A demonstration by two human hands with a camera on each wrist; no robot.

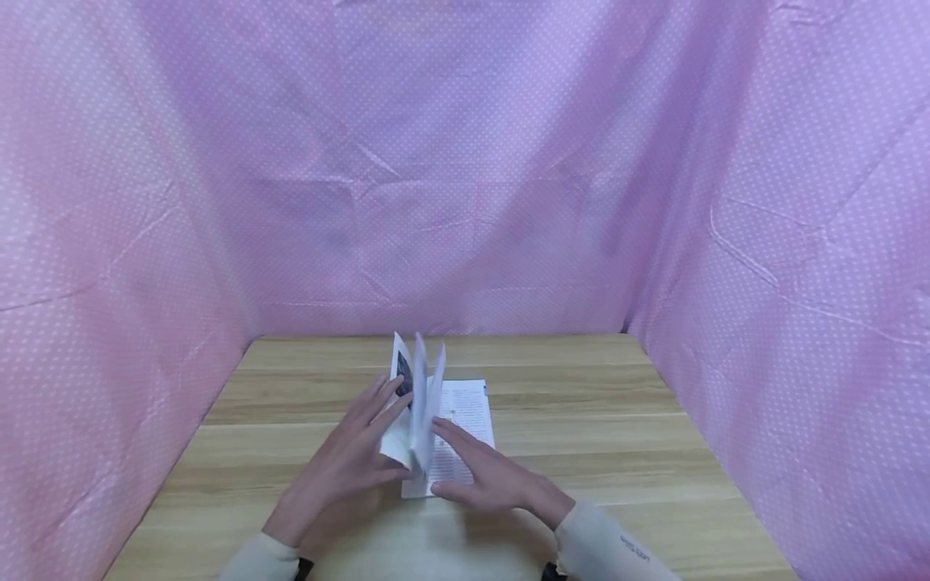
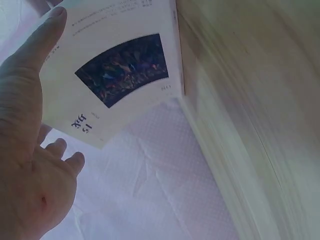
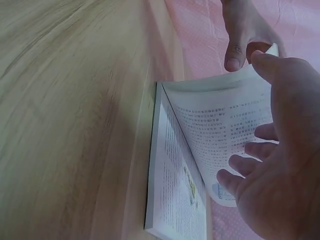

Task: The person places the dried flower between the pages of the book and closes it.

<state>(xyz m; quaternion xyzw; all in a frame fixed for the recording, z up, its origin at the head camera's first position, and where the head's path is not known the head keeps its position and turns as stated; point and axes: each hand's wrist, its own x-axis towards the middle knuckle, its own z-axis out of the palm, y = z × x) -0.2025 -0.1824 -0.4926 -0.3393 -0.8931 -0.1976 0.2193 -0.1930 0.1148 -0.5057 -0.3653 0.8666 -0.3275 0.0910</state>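
Note:
An open book lies on the wooden table, its right part flat with printed text and a small yellowish picture. Several pages stand up from the middle, fanned and partly blurred. My left hand is at the left part of the book, fingers stretched over a page with a dark picture, thumb toward the lower edge. In the left wrist view, that thumb lies over the page's edge. My right hand extends its fingers against the raised text page; its thumb is near the page's edge.
The light wooden table extends around the book on all sides. Pink dotted cloth hangs behind the table and along its left and right sides. Light sleeves cover both forearms, with a dark band at each wrist.

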